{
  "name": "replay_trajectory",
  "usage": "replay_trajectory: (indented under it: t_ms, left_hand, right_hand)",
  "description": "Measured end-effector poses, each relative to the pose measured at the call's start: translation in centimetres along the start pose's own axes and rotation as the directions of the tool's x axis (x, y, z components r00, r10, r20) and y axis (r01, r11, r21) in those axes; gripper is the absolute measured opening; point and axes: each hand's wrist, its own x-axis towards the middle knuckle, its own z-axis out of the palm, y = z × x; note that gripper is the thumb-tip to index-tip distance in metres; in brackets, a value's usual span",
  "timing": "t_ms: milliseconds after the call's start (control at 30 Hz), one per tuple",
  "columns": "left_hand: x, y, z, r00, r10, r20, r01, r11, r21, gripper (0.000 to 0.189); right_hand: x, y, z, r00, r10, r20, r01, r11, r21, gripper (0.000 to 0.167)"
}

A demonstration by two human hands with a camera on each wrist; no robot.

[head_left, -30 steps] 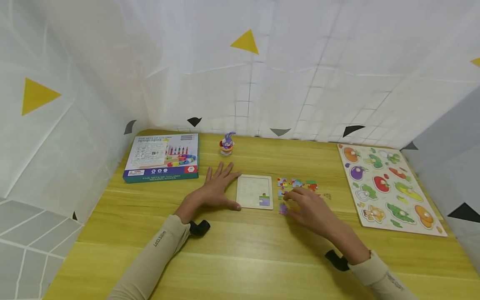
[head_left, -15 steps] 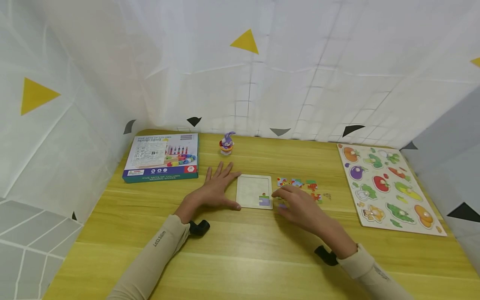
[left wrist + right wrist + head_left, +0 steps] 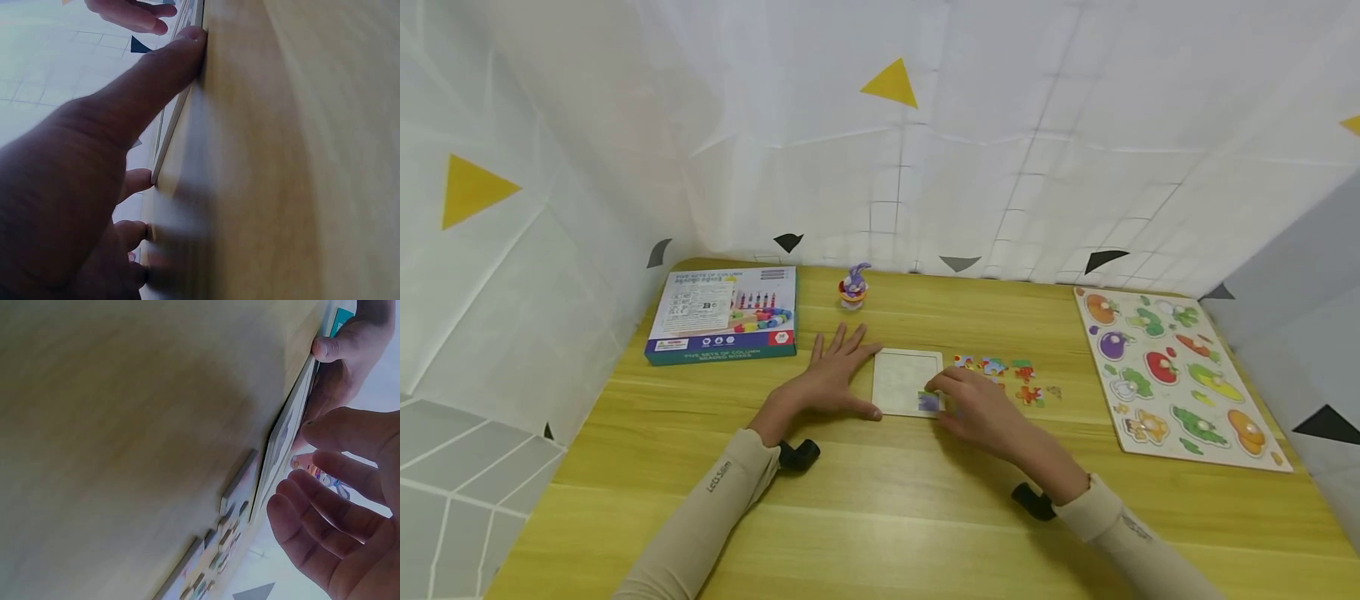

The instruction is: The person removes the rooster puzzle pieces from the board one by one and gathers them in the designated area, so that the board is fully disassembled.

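A square wooden puzzle tray (image 3: pixel 906 375) lies on the table, with a purple and green puzzle piece (image 3: pixel 928 402) in its near right corner. My left hand (image 3: pixel 829 379) rests spread at the tray's left side, thumb and index finger at its corners. In the left wrist view the thumb (image 3: pixel 169 62) lies along the tray's edge. Over the tray's right edge is my right hand (image 3: pixel 981 410), fingertips right at the corner piece and hiding part of it. The right wrist view shows its fingers (image 3: pixel 300 531) loosely bent, thumb apart, nothing visible between them.
Several loose puzzle pieces (image 3: pixel 1024 372) lie right of the tray, some hidden under my right hand. A vegetable puzzle board (image 3: pixel 1165 333) is at the far right. A toy box (image 3: pixel 722 317) and a purple rabbit figure (image 3: pixel 853 287) stand at the back.
My right hand has moved left from the loose pieces to the tray's near right corner, covering part of the piece there. My left hand has stayed in place.
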Motion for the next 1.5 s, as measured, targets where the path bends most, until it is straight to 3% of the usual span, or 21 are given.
replay_trajectory:
  t_ms: [367,667,1000,1500]
  left_hand:
    - [0.1,-0.1,0.0,1.000,0.000,0.004,0.000,1.000,0.004,0.113]
    - [0.0,0.0,-0.1,1.000,0.003,0.007,-0.003,1.000,0.000,0.112]
    - [0.0,0.0,-0.1,1.000,-0.007,0.014,0.007,1.000,-0.002,0.113]
    - [-0.1,0.1,-0.1,1.000,-0.007,0.003,0.007,1.000,-0.003,0.112]
  right_hand:
    - [0.9,-0.1,0.8,0.999,0.024,0.027,-0.023,1.000,-0.019,0.027]
    - [1.3,-0.2,1.0,0.992,0.090,0.093,-0.086,0.995,-0.044,0.027]
    - [1.9,0.0,0.9,0.985,0.111,0.131,-0.110,0.994,-0.018,0.029]
    - [1.8,-0.1,1.2,0.988,0.125,0.096,-0.123,0.992,-0.021,0.030]
